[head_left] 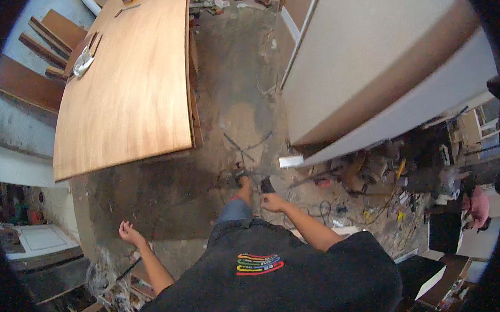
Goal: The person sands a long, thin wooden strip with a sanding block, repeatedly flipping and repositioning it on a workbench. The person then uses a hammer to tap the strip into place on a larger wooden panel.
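My left hand [131, 233] hangs out to the left over the dark floor, fingers loosely apart and holding nothing I can see. In front of my body, my right hand [273, 202] is closed. A small dark piece [267, 185] with a pale edge shows just beyond its fingers; it seems to be in the grip, but its kind is unclear. Ahead on the left lies a large light-brown wood sheet [136, 83], apart from both hands. A crumpled white cloth [84, 62] rests by its left edge. My sandalled foot [240, 181] is on the floor.
Tall pale panels [364, 65] stand along the right. Cables [326, 211], scraps and loose items litter the floor there. Dark boards [28, 83] lean at the far left. Clear plastic wrap [106, 279] lies at lower left. A person in pink [478, 209] is at the right.
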The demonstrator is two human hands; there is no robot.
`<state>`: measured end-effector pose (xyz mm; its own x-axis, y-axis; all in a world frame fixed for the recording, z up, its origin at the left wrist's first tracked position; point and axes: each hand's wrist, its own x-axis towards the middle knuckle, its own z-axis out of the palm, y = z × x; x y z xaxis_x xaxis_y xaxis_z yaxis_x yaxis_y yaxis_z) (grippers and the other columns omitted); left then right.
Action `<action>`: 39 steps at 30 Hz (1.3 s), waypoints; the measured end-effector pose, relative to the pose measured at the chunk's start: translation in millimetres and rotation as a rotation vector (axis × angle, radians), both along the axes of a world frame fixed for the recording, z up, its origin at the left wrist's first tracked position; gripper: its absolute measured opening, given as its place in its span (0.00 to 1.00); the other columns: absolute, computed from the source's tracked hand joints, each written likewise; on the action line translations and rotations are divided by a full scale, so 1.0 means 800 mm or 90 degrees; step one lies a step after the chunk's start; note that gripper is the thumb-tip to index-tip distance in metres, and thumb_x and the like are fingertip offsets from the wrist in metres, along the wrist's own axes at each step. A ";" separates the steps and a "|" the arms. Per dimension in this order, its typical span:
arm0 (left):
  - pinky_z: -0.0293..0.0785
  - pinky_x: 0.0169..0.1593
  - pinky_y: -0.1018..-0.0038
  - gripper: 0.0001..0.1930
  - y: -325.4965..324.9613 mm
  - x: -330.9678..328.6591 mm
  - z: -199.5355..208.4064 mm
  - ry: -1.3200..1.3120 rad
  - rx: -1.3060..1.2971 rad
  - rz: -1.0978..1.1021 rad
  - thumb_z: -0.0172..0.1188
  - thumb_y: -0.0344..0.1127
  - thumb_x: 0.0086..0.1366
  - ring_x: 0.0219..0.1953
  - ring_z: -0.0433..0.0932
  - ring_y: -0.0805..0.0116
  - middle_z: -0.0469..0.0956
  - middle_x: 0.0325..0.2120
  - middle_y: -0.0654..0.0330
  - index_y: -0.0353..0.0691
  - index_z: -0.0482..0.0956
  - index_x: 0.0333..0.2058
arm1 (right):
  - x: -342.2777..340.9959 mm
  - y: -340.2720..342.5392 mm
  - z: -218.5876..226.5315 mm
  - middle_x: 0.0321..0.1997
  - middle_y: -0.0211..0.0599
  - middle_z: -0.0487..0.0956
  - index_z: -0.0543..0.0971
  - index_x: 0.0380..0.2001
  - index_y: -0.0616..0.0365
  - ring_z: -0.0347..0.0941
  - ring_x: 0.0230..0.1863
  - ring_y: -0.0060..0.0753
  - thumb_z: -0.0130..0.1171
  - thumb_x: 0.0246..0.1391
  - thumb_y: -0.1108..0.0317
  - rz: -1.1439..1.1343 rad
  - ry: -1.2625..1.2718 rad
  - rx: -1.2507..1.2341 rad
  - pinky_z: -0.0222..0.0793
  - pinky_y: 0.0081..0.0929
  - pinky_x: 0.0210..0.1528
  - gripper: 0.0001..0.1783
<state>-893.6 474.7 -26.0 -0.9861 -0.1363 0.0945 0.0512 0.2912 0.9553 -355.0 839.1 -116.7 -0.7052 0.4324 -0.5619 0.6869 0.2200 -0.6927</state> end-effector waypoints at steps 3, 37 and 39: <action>0.76 0.45 0.70 0.13 0.185 -0.005 0.018 0.125 -0.038 0.087 0.58 0.31 0.70 0.41 0.78 0.63 0.78 0.44 0.52 0.29 0.76 0.49 | 0.009 0.069 -0.019 0.47 0.50 0.84 0.83 0.48 0.60 0.81 0.50 0.45 0.65 0.52 0.56 -0.296 0.024 -0.003 0.75 0.39 0.53 0.24; 0.77 0.42 0.61 0.16 1.499 -0.294 -0.187 -0.449 -0.505 -0.693 0.58 0.46 0.67 0.36 0.81 0.59 0.81 0.31 0.55 0.38 0.82 0.41 | -0.487 1.542 -0.014 0.34 0.38 0.83 0.84 0.43 0.54 0.78 0.31 0.35 0.61 0.57 0.61 -0.449 -0.058 0.045 0.74 0.38 0.33 0.14; 0.77 0.42 0.61 0.16 1.619 -0.348 -0.201 -0.376 -0.501 -0.759 0.58 0.46 0.67 0.37 0.81 0.59 0.81 0.31 0.55 0.38 0.81 0.41 | -0.500 1.560 -0.006 0.34 0.38 0.83 0.84 0.43 0.54 0.78 0.32 0.36 0.61 0.56 0.61 -0.397 -0.137 0.070 0.74 0.38 0.34 0.14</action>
<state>-1171.8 1770.2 -186.4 -0.4040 0.6258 -0.6671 0.2945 0.7795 0.5529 -755.1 2087.5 -121.3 -0.1812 0.7852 -0.5921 0.8288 -0.2021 -0.5217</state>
